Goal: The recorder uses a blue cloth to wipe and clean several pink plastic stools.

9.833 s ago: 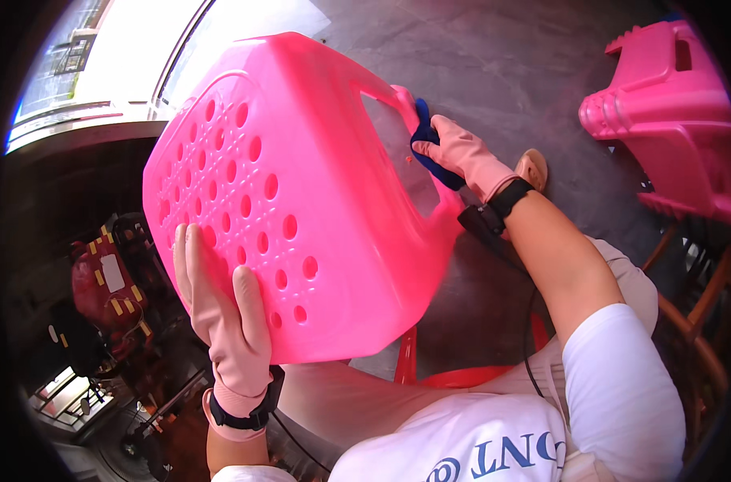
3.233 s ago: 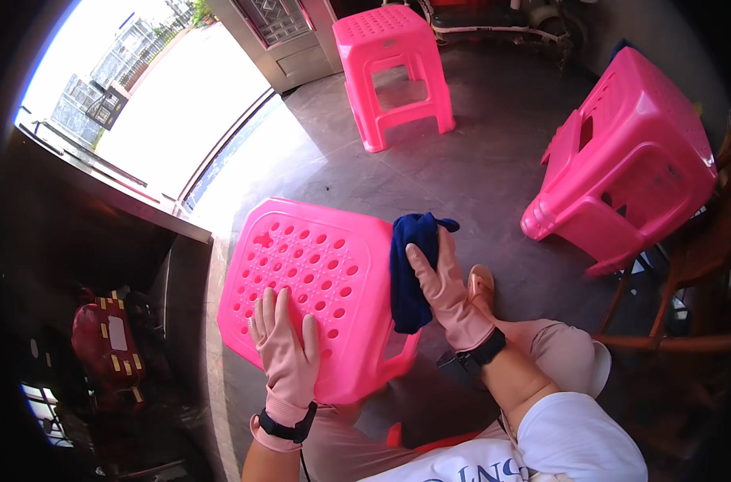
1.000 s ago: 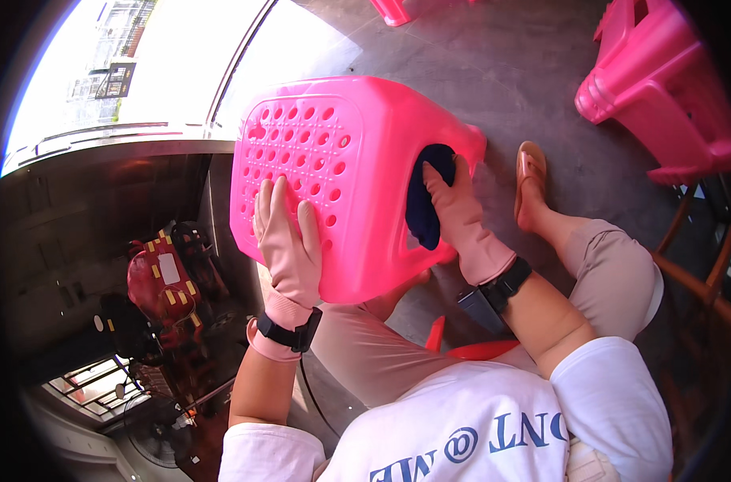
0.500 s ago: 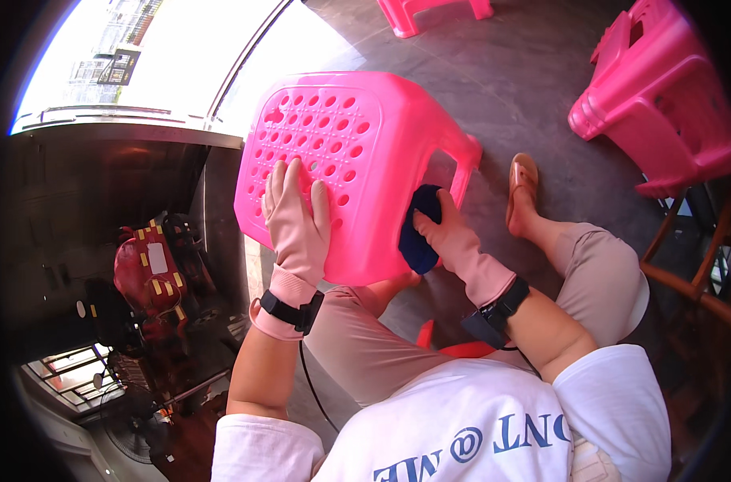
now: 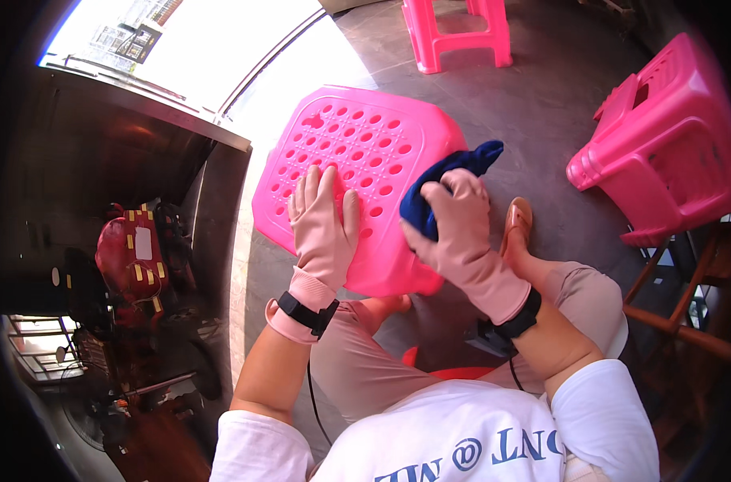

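Cloth of dark blue is bunching in our right hand, whose fingers are curling partway around it at the right edge of a pink stool; overlap is hiding from us whether the fabric is pressing on the plastic. We are resting our left hand flat on the perforated seat, its fingers extending, its thumb standing apart, touching without gripping. The stool is sitting in front of our lap, its seat facing up toward us. Beyond it, a second pink stool is standing on the floor.
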Tool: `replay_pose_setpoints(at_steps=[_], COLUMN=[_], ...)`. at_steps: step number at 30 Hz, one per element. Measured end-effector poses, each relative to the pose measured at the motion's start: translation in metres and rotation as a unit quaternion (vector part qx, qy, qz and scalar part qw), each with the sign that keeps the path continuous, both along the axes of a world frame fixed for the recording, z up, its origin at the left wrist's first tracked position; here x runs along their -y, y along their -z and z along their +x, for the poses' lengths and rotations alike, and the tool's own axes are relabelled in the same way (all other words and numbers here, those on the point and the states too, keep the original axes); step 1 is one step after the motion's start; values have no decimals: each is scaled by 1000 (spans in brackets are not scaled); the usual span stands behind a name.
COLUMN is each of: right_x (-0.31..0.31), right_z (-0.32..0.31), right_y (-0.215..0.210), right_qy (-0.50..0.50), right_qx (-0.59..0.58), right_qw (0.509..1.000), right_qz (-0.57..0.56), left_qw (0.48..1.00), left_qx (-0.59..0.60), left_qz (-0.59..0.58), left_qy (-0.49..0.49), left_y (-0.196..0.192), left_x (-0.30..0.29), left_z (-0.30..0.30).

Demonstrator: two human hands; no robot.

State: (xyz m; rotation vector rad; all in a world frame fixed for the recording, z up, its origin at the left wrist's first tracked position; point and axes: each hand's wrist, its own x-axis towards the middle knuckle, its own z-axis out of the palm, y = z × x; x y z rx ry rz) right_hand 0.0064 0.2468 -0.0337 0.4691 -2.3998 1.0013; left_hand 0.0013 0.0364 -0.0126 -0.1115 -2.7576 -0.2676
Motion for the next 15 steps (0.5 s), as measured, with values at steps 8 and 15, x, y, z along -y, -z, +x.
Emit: replay_pose_setpoints(at_steps=[8,15], right_x=[15,36], right_z=[-21,-87], right_y=[-23,-34], right_qy=[-63,-69], right_qx=[-10,-34], right_qw=[998,996], right_qz=[25,38], left_qw=[998,995], left_qx=[-33,-60], left_qz=[20,59], left_qy=[-50,-56], left_y=[5,9], left_x=[6,-4], left_z=[4,7])
